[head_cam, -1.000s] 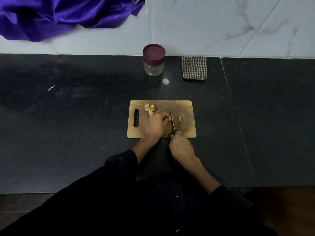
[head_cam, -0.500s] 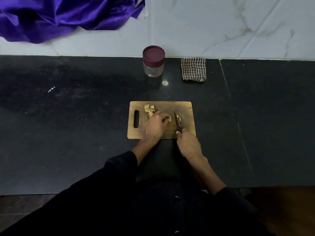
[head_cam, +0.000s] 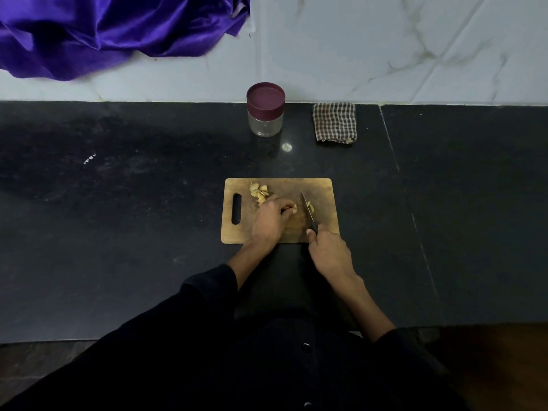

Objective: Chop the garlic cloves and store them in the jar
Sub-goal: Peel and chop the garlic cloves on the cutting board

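Since a second ago: knife (head_cam: 307,208) farther right.

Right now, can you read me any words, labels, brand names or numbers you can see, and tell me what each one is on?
None can be read.
Clear plastic jar with maroon lid: no label shows.
Brown wooden chopping board: no print.
Black-handled knife: blade too small to show any mark.
Checked brown cloth: pattern only.

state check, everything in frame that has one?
jar: upright, lid on, looks empty
knife: held by right hand, blade over board
garlic clove: pinched by left hand
garlic pile: loose on cutting board
checked cloth: folded, flat on counter
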Demonstrator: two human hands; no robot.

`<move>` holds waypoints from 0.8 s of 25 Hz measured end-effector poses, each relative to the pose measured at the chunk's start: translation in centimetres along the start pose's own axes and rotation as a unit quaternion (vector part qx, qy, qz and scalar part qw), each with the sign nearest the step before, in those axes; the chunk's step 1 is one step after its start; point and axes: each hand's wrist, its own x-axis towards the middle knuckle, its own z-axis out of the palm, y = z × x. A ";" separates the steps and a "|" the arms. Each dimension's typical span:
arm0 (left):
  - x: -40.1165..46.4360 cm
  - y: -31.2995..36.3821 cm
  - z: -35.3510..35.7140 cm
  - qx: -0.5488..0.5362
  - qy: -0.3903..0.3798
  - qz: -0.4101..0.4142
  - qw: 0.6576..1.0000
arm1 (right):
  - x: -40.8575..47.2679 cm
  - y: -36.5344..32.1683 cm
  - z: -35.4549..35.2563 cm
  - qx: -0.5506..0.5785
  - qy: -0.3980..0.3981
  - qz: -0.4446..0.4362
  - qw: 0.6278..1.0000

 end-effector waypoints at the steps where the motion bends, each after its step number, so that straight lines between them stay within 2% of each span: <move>1: 0.0 0.0 0.0 0.000 0.000 0.000 1.000 | 0.0 -0.1 0.0 0.007 -0.004 0.000 1.000; 7: 0.0 0.2 0.0 0.015 0.008 -0.007 1.000 | -0.2 -1.0 0.5 0.048 -0.024 -0.004 0.999; 20: 0.0 0.1 0.3 0.018 0.013 -0.009 1.000 | 0.2 -1.5 0.9 0.034 -0.026 -0.007 0.999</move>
